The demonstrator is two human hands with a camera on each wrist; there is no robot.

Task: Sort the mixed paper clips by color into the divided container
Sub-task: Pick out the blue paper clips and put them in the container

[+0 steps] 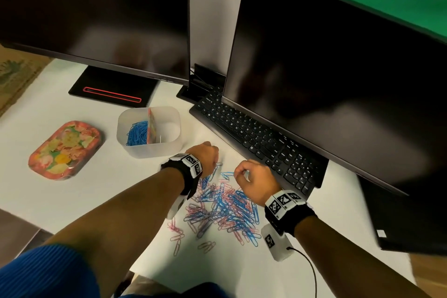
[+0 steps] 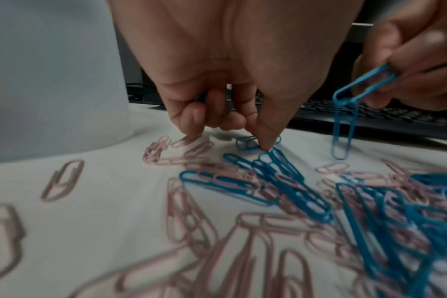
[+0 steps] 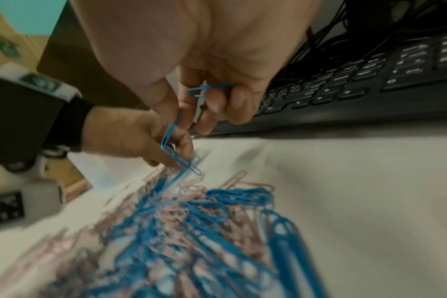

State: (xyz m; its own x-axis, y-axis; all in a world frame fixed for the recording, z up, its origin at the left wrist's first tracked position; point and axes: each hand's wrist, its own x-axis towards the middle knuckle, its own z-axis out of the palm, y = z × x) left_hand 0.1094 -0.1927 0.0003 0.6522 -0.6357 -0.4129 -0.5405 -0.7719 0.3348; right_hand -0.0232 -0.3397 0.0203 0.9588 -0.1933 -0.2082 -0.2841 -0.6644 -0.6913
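A mixed pile of blue and pink paper clips (image 1: 222,208) lies on the white desk. Behind it on the left stands the translucent divided container (image 1: 154,150); blue clips (image 1: 137,133) fill its left compartment, and the right one looks nearly bare. My left hand (image 1: 212,159) is at the pile's far edge with its fingers curled. A blue clip (image 2: 201,96) is tucked in them, and one fingertip (image 2: 267,144) presses a blue clip on the desk. My right hand (image 3: 184,121) pinches a blue clip (image 3: 170,133) with a second one hanging linked from it (image 2: 342,131). Another blue clip (image 3: 209,88) sits in its curled fingers.
A black keyboard (image 1: 254,138) runs just behind both hands, under the right monitor (image 1: 338,68). A second monitor (image 1: 96,12) and its stand (image 1: 113,87) are behind the container. A floral tin lid (image 1: 65,150) lies at the left. A cable (image 1: 307,264) trails from the right wrist.
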